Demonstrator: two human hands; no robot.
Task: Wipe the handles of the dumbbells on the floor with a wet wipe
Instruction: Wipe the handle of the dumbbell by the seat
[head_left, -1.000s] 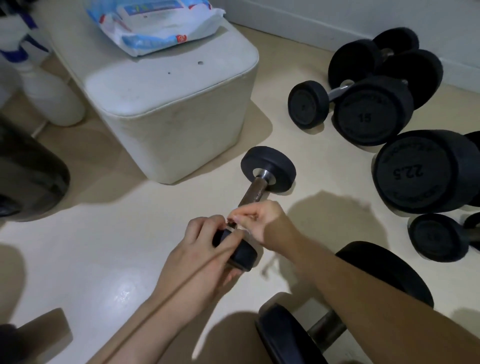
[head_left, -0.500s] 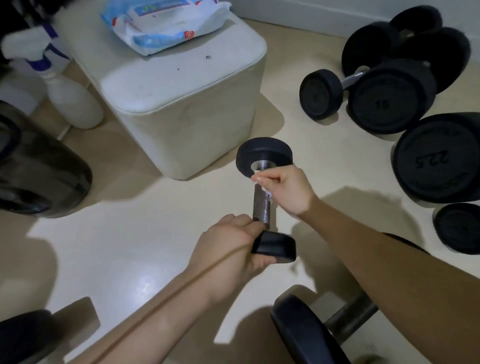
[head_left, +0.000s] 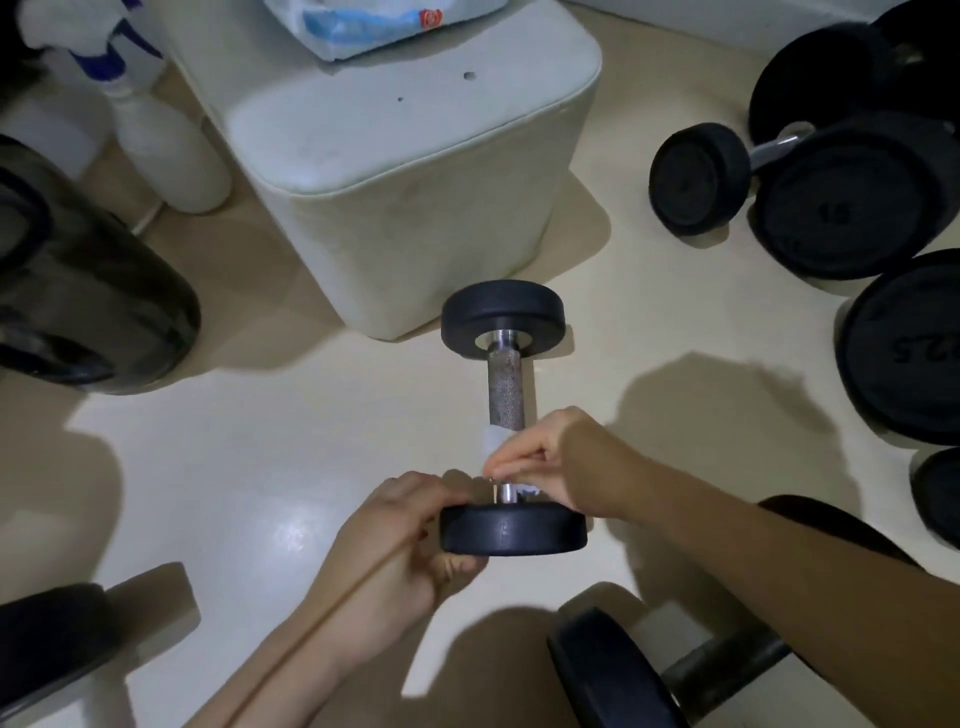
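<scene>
A small black dumbbell (head_left: 505, 387) lies on the cream floor, its knurled metal handle pointing away from me. My left hand (head_left: 402, 540) grips the near black weight head from the left and below. My right hand (head_left: 543, 462) pinches a white wet wipe (head_left: 493, 441) wrapped round the near end of the handle, just above that head. The far part of the handle is bare.
A white padded stool (head_left: 415, 208) with a wet wipe pack (head_left: 374, 23) stands behind the dumbbell. More black dumbbells (head_left: 852, 202) crowd the right side, and another dumbbell (head_left: 649, 670) lies under my right forearm. A spray bottle (head_left: 161, 135) and a dark object (head_left: 88, 306) sit at left.
My right hand has slid the wipe down the handle from the far head to the near end. My left hand has kept its hold on the near head.
</scene>
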